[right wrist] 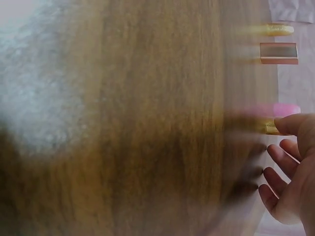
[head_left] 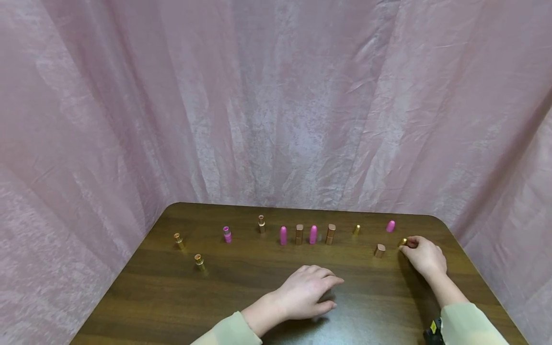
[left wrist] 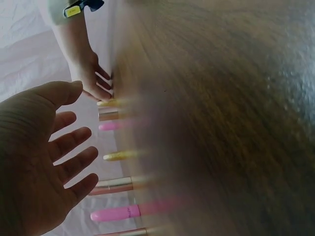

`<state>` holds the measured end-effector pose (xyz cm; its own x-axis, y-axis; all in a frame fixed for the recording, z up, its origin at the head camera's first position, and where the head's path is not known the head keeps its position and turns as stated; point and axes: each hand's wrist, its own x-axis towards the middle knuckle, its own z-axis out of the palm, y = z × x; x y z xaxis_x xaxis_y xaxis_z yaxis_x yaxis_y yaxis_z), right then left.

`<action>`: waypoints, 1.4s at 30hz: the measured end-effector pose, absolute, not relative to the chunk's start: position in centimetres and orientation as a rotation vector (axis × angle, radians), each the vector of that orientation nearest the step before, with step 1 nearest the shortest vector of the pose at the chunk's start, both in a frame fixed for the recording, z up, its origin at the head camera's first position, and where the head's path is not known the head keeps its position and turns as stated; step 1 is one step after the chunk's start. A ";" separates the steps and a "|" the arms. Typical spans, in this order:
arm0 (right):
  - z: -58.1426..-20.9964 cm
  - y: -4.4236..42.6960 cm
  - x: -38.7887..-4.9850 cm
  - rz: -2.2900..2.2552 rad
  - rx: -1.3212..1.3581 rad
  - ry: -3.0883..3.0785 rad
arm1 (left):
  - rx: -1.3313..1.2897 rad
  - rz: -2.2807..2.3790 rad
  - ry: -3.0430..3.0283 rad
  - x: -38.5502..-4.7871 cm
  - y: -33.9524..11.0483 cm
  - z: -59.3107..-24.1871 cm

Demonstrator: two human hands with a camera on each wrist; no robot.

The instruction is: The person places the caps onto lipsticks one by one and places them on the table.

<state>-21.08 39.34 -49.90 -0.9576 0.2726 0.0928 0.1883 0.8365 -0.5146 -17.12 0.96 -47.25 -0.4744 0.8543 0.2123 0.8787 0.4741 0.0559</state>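
Thumb and fingertips of my right hand (head_left: pixel 424 256) pinch a gold lipstick cap (head_left: pixel 403 242) at the table's right side; in the right wrist view the cap (right wrist: pixel 271 126) stands at the tabletop, partly hidden by the thumb. Left of it are a rose-gold cap (head_left: pixel 380 250) and a smaller gold cap (head_left: pixel 356 229). A pink cap (head_left: pixel 390 226) stands behind. My left hand (head_left: pixel 306 292) is held over the middle of the table, fingers spread and relaxed, holding nothing. In front of it stand two pink lipsticks (head_left: pixel 283 235) and two rose-gold lipsticks (head_left: pixel 330 234), all capped.
Uncapped lipstick tubes stand on the left: two gold ones (head_left: pixel 199 261), a pink one (head_left: pixel 227 234) and a rose-gold one (head_left: pixel 261 224). The brown wooden table (head_left: pixel 241 278) has rounded back corners. Pink curtains (head_left: pixel 284 105) hang behind it and at both sides.
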 end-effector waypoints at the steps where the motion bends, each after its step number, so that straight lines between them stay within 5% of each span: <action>1: -49.9 39.4 -21.2 0.768 -0.366 -2.853 | -1.517 -0.235 -2.564 -17.1 1.0 -47.3; 27: -48.9 37.5 -19.3 1.132 -0.422 -2.528 | -1.500 -0.299 -2.579 -17.3 -0.7 -47.6; 42: -44.9 31.5 -15.7 2.130 -0.283 -2.106 | -1.416 -0.379 -2.586 -17.4 -3.9 -47.0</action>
